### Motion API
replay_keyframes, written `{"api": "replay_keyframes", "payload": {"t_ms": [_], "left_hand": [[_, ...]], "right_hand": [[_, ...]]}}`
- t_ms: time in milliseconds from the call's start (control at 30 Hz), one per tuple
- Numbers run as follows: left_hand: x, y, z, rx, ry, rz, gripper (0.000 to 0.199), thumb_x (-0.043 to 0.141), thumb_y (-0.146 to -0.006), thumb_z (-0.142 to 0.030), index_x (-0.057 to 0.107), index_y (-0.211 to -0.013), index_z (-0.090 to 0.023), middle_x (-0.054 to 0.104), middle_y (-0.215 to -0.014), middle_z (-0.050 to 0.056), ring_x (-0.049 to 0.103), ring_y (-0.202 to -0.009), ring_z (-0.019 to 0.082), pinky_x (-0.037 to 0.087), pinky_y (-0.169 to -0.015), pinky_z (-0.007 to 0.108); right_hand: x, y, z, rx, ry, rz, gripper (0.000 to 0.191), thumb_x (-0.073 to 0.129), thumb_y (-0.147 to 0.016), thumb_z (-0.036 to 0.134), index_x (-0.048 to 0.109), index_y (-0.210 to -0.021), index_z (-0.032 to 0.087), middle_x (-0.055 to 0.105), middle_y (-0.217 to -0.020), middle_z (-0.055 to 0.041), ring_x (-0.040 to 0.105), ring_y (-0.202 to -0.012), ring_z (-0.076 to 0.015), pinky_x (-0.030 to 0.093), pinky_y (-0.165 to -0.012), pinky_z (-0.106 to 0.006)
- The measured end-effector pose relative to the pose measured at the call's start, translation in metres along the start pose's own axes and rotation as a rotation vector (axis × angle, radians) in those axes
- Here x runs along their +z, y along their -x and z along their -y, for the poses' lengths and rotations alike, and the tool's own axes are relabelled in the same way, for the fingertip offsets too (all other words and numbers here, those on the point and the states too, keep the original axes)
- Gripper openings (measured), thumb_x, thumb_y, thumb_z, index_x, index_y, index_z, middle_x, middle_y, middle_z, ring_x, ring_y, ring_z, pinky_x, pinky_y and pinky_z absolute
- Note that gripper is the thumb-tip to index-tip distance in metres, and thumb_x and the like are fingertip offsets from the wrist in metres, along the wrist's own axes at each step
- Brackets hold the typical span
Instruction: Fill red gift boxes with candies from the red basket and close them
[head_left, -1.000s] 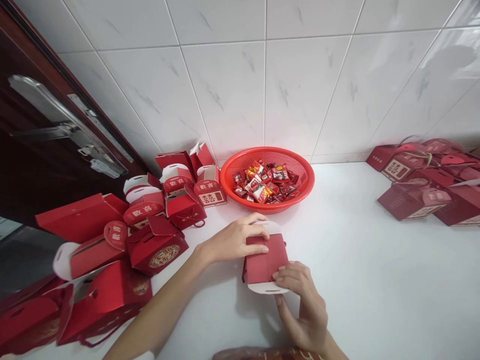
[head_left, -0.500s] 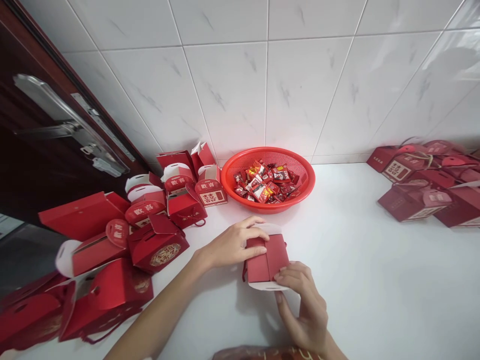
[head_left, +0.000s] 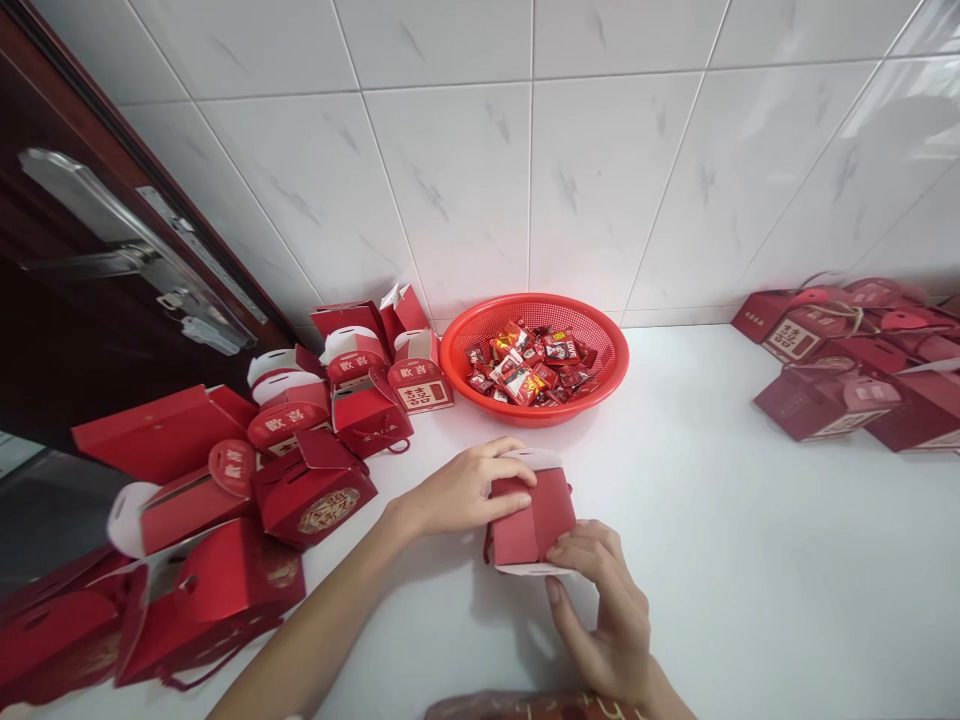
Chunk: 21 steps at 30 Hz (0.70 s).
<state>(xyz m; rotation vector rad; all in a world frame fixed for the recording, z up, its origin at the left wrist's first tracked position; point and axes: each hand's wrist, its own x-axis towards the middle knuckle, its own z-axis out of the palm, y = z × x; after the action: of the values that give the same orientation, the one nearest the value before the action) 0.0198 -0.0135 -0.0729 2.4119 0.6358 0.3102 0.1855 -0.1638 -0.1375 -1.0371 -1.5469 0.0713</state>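
Observation:
A small red paper box with white inner flaps stands on the white table in front of me, its two top panels folded inward. My left hand holds its upper left side, fingers curled over the top. At the lower right corner, my right hand rests its fingertips on the top panel, with the thumb by the near white flap. Just beyond the box sits a red plastic basket holding many wrapped candies.
Several red boxes crowd the left side, beside a dark door with a metal handle. More red boxes are grouped at the right back. A printed package lies at the near edge. A tiled wall stands behind.
The near white flap of the box has tipped upward slightly, at my right thumb. Both hands keep nearly the same place on the box.

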Motion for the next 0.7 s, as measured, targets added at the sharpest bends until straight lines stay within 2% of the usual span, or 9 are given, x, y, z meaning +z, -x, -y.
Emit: {"api": "replay_keyframes", "payload": {"t_ms": [233,333,467,567,700], "left_hand": [[-0.003,0.005,-0.002,0.007,0.026,-0.007,0.026,0.061,-0.099,-0.032,0.075,-0.118,-0.021,0.061,-0.138,0.012,0.061,-0.128,0.027,0.05,-0.109,0.037],[-0.004,0.009,-0.002,0.03,0.049,-0.033,0.036,0.058,-0.102,-0.036,0.068,-0.134,-0.026,0.059,-0.143,0.011,0.059,-0.132,0.026,0.049,-0.111,0.039],[-0.001,0.018,0.001,0.048,0.068,-0.132,0.046,0.056,-0.103,-0.035,0.054,-0.148,-0.027,0.059,-0.145,0.01,0.057,-0.134,0.024,0.046,-0.115,0.041],[0.001,0.026,0.003,0.005,0.079,-0.191,0.047,0.056,-0.103,-0.038,0.052,-0.148,-0.026,0.061,-0.145,0.01,0.057,-0.135,0.025,0.045,-0.116,0.042],[0.004,0.032,0.002,0.004,0.115,-0.2,0.037,0.055,-0.104,-0.04,0.063,-0.136,-0.025,0.065,-0.137,0.009,0.062,-0.127,0.023,0.048,-0.112,0.038]], "right_hand": [[-0.001,0.005,-0.002,-0.014,-0.007,0.005,0.035,0.056,-0.086,0.002,0.062,-0.115,0.02,0.074,-0.092,-0.0077,0.068,-0.092,-0.0261,0.057,-0.081,-0.046],[-0.001,0.008,-0.002,-0.006,0.007,-0.008,0.038,0.057,-0.085,0.004,0.061,-0.119,0.02,0.076,-0.1,-0.0097,0.069,-0.098,-0.0281,0.058,-0.083,-0.048],[-0.003,0.007,-0.002,0.03,0.009,-0.03,0.041,0.059,-0.086,0.005,0.06,-0.124,0.02,0.075,-0.109,-0.0125,0.069,-0.104,-0.0291,0.06,-0.084,-0.048],[-0.004,0.006,-0.002,0.044,0.01,-0.027,0.044,0.059,-0.087,0.005,0.059,-0.128,0.02,0.075,-0.111,-0.0127,0.068,-0.106,-0.029,0.06,-0.084,-0.048],[-0.003,0.005,-0.002,0.068,0.022,-0.03,0.041,0.058,-0.09,0.005,0.06,-0.129,0.02,0.074,-0.113,-0.0122,0.067,-0.107,-0.0268,0.06,-0.086,-0.045]]}}
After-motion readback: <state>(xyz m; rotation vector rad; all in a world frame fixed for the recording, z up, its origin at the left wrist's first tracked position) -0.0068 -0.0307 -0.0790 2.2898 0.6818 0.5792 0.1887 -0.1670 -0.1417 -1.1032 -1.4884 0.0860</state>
